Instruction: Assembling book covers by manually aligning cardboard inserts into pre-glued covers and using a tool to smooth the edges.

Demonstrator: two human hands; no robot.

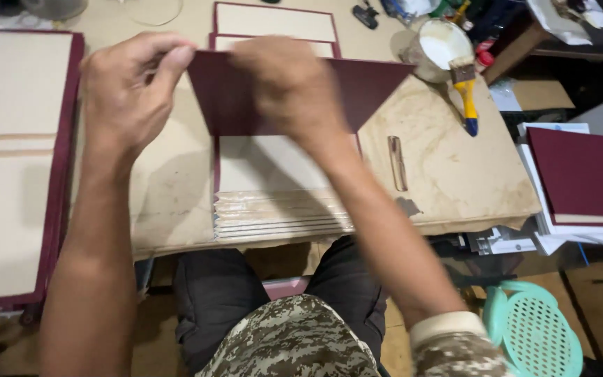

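Beside the glue tub (442,49), both hands, right hand (289,84) seemingly blurred, pinch the maroon sheet (371,84).

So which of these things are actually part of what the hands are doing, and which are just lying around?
In use:
- maroon sheet, pinched at its top edge by the left hand and right hand
- stack of boards under it

Lying about:
- glue pot with yellow-handled brush
- small flat tool
- finished maroon cover at the right
- green stool
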